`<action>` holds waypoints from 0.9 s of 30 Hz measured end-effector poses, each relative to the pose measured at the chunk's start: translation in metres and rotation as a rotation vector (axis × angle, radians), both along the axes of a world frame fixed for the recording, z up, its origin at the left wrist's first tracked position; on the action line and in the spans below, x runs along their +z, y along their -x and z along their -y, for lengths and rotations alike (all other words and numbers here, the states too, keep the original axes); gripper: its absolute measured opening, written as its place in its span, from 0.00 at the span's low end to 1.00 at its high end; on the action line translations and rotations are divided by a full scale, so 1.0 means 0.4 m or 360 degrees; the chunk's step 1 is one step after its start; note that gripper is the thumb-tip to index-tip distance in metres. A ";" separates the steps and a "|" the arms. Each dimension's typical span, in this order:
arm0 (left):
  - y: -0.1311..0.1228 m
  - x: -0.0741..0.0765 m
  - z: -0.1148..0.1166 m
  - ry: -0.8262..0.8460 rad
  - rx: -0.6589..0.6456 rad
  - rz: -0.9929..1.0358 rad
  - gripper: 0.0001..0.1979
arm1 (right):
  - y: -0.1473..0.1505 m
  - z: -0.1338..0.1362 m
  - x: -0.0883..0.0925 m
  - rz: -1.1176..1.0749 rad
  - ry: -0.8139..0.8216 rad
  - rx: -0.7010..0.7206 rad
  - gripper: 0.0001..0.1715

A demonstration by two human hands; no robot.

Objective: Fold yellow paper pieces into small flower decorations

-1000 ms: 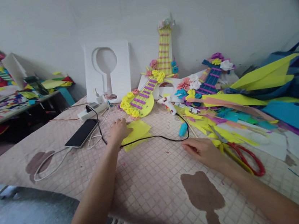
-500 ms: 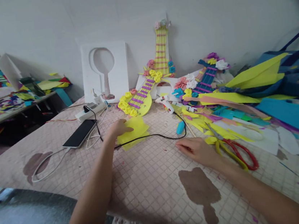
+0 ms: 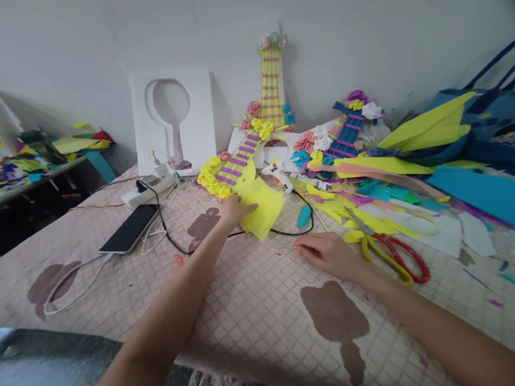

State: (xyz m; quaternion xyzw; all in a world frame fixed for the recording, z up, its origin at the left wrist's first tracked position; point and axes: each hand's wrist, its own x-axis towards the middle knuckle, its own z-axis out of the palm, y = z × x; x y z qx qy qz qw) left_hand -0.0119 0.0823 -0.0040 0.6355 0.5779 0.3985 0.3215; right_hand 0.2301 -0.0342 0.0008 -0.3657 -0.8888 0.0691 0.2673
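Two hands are over the quilted cover point(image 3: 253, 309). The left hand point(image 3: 235, 210) has its grip clamped on the edge of a yellow foam sheet point(image 3: 265, 208), which sits at 6 o'clock of the yellow paper guitar point(image 3: 232, 171). The right hand point(image 3: 333, 252) rests flat with its grip apart and empty, and the scissors point(image 3: 387, 251) lie at its 3 o'clock.

Single head-worn view, looking forward and down over a quilted table point(image 3: 251, 294).
Camera sits above and behind both forearms, which enter from the bottom edge. The left hand point(image 3: 234, 209) is past mid-frame, gripping a yellow sheet point(image 3: 265, 209); the right hand point(image 3: 329, 253) is nearer the lens, just right of centre. Close range: arms fill the foreground. Beyond the hands the view runs to the wall point(image 3: 357, 11). Left of the left hand is a phone point(image 3: 127, 229), right of the right hand the scissors point(image 3: 394, 254). Right edge vignetted dark.
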 end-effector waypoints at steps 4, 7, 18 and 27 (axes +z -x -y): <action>0.021 0.024 0.024 -0.0271 0.0069 -0.0321 0.21 | -0.003 -0.001 0.001 0.0019 0.0015 -0.0037 0.13; 0.046 0.050 0.053 -0.0343 -0.0118 -0.0472 0.12 | -0.003 -0.002 0.000 0.0013 0.0019 -0.0022 0.12; 0.047 0.047 0.095 -0.0376 -0.0799 -0.0778 0.09 | -0.003 -0.002 -0.004 -0.0005 0.0028 -0.0006 0.13; 0.029 0.051 0.102 -0.0509 -0.0620 -0.0663 0.04 | -0.006 -0.001 0.000 0.0001 0.0073 -0.0021 0.14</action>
